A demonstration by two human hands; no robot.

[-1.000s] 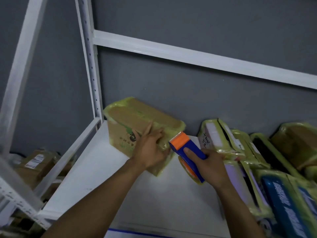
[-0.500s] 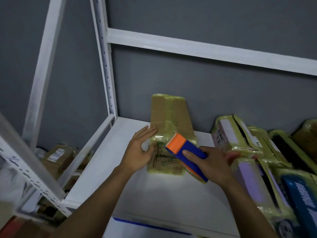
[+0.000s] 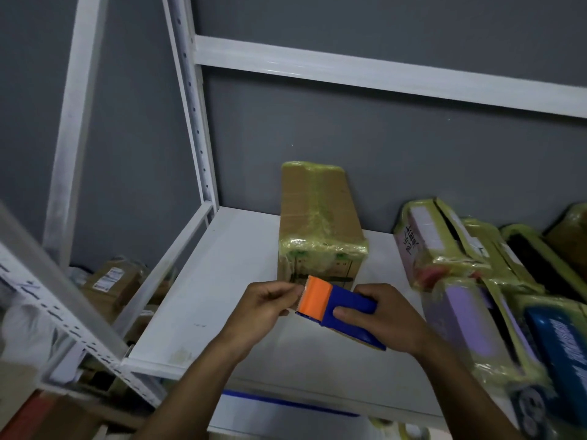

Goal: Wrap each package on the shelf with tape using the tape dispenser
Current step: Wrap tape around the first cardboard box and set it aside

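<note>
Grey wall at the back, white metal rack in front of it, and a white shelf board (image 3: 222, 281) where it's all happening. Both hands sit just in front of the tall brown cardboard box banded in yellowish tape (image 3: 320, 223), which stands upright mid-shelf, toward the back.

Right hand (image 3: 390, 319) is wrapped around the body of the blue-and-orange plastic tape dispenser (image 3: 336, 309), one finger laid flat on the blue side. Left hand (image 3: 263, 306) has its fingers curled in, pinching at the edge of the orange end. Can't tell if there's actually tape between them. The dispenser is held off the board, close to the box's lower front, but whether it touches the box, no idea.

Room-wise, a wide stretch of white board runs left of the box out to the white perforated upright (image 3: 190, 122) and its side rail. The right is tighter: a row of tape-wrapped packages (image 3: 444, 258) leans there, with a gap between them and the box. The shelf's front lip passes under the forearms.
</note>
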